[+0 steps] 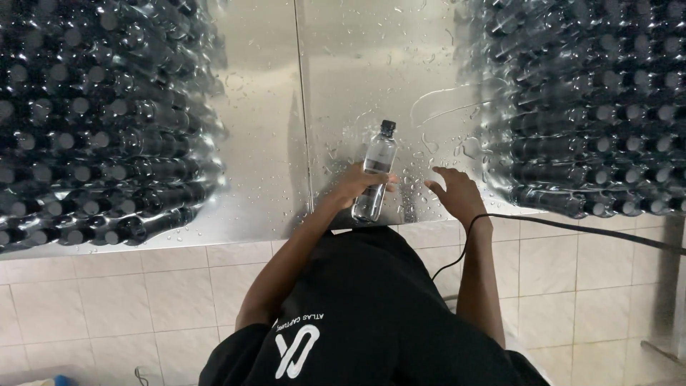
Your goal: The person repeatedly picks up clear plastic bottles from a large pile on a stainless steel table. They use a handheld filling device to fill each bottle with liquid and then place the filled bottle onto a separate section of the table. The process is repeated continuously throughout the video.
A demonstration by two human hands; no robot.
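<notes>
The left hand (355, 184) grips a clear plastic bottle (374, 171) with a dark cap, lying on the wet steel counter (264, 143) near its edge; the right hand (457, 191) hovers empty, fingers spread. Water droplets could let the bottle slip off the near edge onto the tiled floor (107, 300)

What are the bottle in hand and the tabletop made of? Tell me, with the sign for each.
Bottle: seemingly clear plastic, see-through body, dark cap, gripped by the left hand. Tabletop: likely stainless steel, brushed and shiny, reflecting light, with water drops beading on it. The right hand rests open on it.
</notes>
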